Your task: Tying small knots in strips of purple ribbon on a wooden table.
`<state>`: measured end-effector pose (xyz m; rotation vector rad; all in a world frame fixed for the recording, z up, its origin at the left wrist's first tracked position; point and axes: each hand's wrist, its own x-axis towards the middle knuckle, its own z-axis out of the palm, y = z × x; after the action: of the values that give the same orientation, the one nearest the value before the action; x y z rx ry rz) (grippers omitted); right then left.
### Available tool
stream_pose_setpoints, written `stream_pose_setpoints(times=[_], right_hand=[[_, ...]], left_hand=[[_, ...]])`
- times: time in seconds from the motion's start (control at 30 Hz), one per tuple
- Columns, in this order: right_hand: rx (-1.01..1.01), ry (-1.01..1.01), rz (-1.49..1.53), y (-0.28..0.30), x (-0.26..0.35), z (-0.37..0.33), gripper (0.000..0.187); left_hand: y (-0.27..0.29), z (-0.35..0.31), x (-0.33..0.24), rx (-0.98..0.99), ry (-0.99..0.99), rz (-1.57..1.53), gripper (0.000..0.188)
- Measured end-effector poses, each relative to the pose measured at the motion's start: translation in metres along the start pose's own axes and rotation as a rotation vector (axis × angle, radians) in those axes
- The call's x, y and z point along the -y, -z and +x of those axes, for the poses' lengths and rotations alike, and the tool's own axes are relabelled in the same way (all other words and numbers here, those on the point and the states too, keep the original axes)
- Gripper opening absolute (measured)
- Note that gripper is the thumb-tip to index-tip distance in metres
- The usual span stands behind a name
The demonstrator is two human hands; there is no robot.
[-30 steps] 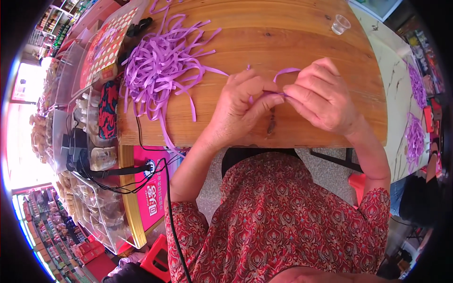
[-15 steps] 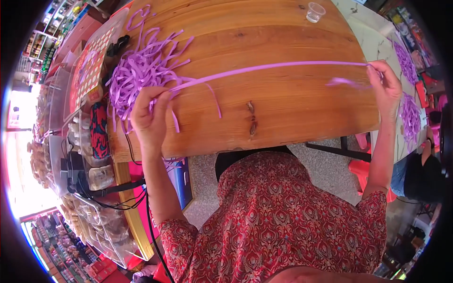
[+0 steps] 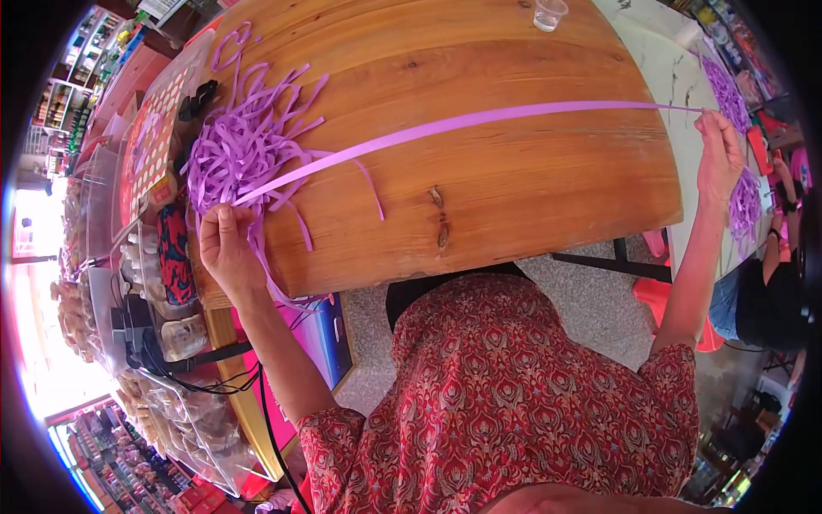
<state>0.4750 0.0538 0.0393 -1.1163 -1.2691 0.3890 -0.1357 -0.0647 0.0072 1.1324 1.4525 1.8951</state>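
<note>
A long purple ribbon [image 3: 445, 125] is stretched across the wooden table [image 3: 531, 188] between my two hands. At its left end my left hand [image 3: 229, 248] pinches it between thumb and fingers, at the near edge of a tangled heap of purple ribbons [image 3: 240, 158]. My right hand [image 3: 719, 158], held out past the table's right edge, pinches the other end. The band looks taut and shows its flat side toward the left. Several loose ends trail from the heap over the wood, and one strand hangs down beside my left wrist.
A small clear plastic cup [image 3: 549, 14] stands at the far edge. Right of the table is a white marbled table [image 3: 664, 64] with more purple ribbon bundles [image 3: 743, 206], and another person's arm [image 3: 773, 248] shows beside it. Clear boxes and black cables [image 3: 231, 385] crowd the left.
My hands have moved farther apart, the left one toward me and leftward, the right one outward. The ribbon between them spans a longer stretch, and its loose tail near my right hand no longer shows.
</note>
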Motion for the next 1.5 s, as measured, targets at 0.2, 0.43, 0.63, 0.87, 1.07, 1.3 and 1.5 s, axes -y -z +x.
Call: stream_pose_setpoints(times=[0.2, 0.43, 0.63, 0.87, 1.07, 1.3, 1.5], right_hand=[[0.017, -0.039, 0.200, -0.010, -0.010, 0.000, 0.017], [0.106, -0.422, 0.843, -0.021, -0.008, 0.004, 0.019], [0.041, -0.573, 1.372, -0.049, 0.010, -0.002, 0.024], [0.120, -0.745, 1.831, -0.059, 0.007, 0.007, 0.013], [0.374, -0.534, 1.483, -0.069, 0.025, 0.001, 0.010], [0.572, -0.139, 0.588, -0.141, 0.085, -0.059, 0.016], [0.744, 0.168, 0.393, -0.188, 0.130, -0.096, 0.028]], left_hand=[[0.011, -0.002, 0.002, -0.026, 0.050, -0.156, 0.015], [-0.011, 0.012, 0.017, -0.016, 0.192, -0.944, 0.021], [-0.031, 0.011, 0.016, 0.150, 0.248, -1.194, 0.036], [-0.075, -0.017, 0.001, -0.005, 0.435, -0.750, 0.041], [-0.112, -0.033, -0.033, 0.054, 0.370, -0.596, 0.029], [-0.126, -0.059, -0.035, 0.347, 0.240, -0.476, 0.021], [-0.146, -0.079, -0.040, 0.545, 0.115, -0.408, 0.022]])
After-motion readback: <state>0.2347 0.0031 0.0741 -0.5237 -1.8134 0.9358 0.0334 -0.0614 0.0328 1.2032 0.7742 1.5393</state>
